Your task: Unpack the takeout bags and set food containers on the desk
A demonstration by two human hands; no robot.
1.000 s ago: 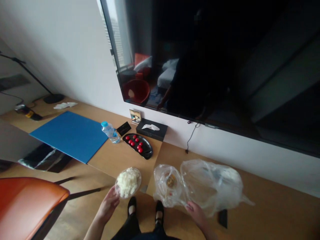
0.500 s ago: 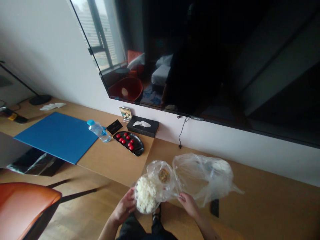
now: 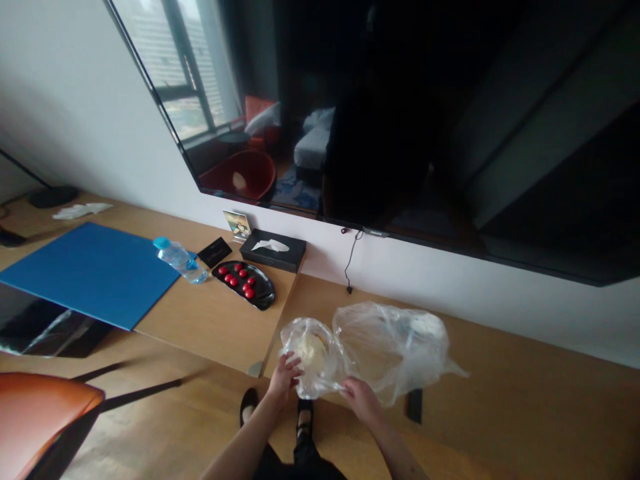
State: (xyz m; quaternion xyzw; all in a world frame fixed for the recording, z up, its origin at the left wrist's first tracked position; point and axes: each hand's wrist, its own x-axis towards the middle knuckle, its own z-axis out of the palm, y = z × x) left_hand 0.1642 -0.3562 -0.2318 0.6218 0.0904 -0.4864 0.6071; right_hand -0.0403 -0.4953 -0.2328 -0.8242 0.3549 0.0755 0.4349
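Note:
A clear plastic bag [image 3: 385, 343] lies on the wooden desk [image 3: 500, 387] in front of me. A round clear container of white rice [image 3: 309, 348] now sits inside the bag's left opening. My left hand [image 3: 284, 375] is at the bag's mouth, on the container's near edge. My right hand [image 3: 361, 397] grips the near edge of the plastic bag just to the right. A second container behind the rice is mostly hidden by the plastic.
A black dish of red tomatoes [image 3: 244, 285], a water bottle [image 3: 179, 259], a black tissue box [image 3: 273, 249] and a blue mat [image 3: 87, 270] lie to the left. A large dark wall TV [image 3: 400, 120] hangs above. An orange chair [image 3: 40, 417] stands at lower left.
My left hand carried the rice container from the left into the bag's opening. My right hand kept hold of the bag's edge. My view swung left to right.

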